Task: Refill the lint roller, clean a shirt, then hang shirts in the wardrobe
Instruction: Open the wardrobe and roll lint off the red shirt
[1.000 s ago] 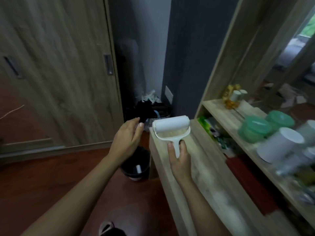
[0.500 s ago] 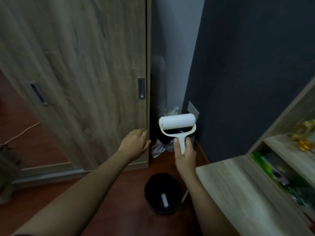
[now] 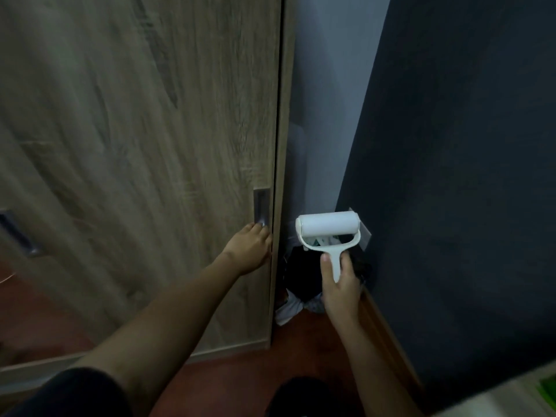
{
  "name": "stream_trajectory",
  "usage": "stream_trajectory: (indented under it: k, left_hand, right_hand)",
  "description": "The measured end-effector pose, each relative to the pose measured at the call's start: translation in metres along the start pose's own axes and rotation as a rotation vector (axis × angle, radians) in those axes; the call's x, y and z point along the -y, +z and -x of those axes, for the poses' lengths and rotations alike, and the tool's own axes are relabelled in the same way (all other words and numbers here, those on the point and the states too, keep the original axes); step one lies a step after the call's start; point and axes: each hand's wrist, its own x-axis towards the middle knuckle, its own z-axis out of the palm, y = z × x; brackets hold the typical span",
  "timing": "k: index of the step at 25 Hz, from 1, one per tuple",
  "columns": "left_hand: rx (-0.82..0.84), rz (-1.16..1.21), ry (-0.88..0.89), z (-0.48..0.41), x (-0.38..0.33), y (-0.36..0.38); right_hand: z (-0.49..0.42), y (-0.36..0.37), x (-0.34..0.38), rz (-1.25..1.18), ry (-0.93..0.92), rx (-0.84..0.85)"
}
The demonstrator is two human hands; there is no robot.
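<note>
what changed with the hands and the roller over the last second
The left hand reached forward from open air to the wardrobe door, fingertips now at its recessed handle. The view swung left, away from the wooden shelf unit. The right hand kept gripping the lint roller upright throughout.

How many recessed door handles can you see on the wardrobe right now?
2. One recessed handle sits at the door's right edge, by the left hand; another handle is at the far left. Others may be out of frame.

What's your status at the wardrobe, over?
Left hand fingers at the recessed door handle, wardrobe door shut. Right hand grips the lint roller upright. Dark clutter on the floor beside the wardrobe.
</note>
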Motion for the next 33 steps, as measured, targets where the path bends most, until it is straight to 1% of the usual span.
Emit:
stream_trajectory:
  k: [2, 4, 5, 6, 8, 10, 12, 16, 17, 20, 23, 26, 33]
  left_hand:
    - [0.024, -0.075, 0.076, -0.029, 0.023, 0.016]
    - [0.076, -0.124, 0.116, -0.046, 0.039, 0.026]
    - [0.072, -0.161, 0.142, -0.053, 0.045, 0.032]
    - [0.042, -0.215, 0.208, -0.062, 0.052, 0.044]
    - [0.051, -0.214, 0.316, -0.071, 0.066, 0.052]
    - [0.075, -0.235, 0.365, -0.073, 0.077, 0.05]
    - [0.048, -0.146, 0.398, -0.071, 0.083, 0.06]
    - [-0.106, -0.119, 0.404, -0.057, 0.095, 0.068]
    - [-0.134, -0.124, 0.421, -0.05, 0.101, 0.074]
    - [-0.153, -0.161, 0.455, -0.018, 0.125, 0.084]
    - [-0.124, -0.154, 0.451, 0.026, 0.154, 0.092]
    - [-0.083, -0.138, 0.404, 0.076, 0.188, 0.098]
    - [-0.026, -0.282, 0.388, 0.19, 0.269, 0.131]
  right_hand:
    - [-0.031, 0.013, 0.001, 0.022, -0.004, -0.008]
    - [-0.053, 0.021, 0.0, 0.014, -0.014, -0.008]
    - [-0.061, 0.024, -0.002, 0.017, -0.021, -0.013]
    - [-0.069, 0.028, -0.004, 0.029, -0.026, -0.025]
    - [-0.081, 0.037, -0.007, 0.039, -0.02, -0.047]
    - [-0.087, 0.048, -0.009, 0.028, -0.012, -0.048]
    - [-0.089, 0.058, -0.009, 0.027, -0.012, -0.035]
    - [-0.088, 0.082, -0.001, 0.016, -0.019, -0.021]
    - [-0.087, 0.089, 0.002, 0.016, -0.023, -0.024]
    - [-0.079, 0.114, 0.01, 0.008, -0.037, -0.034]
    - [-0.063, 0.148, 0.017, -0.036, -0.037, -0.01]
    - [-0.036, 0.191, 0.024, -0.058, -0.037, 0.006]
    - [0.022, 0.282, 0.033, -0.044, -0.061, 0.067]
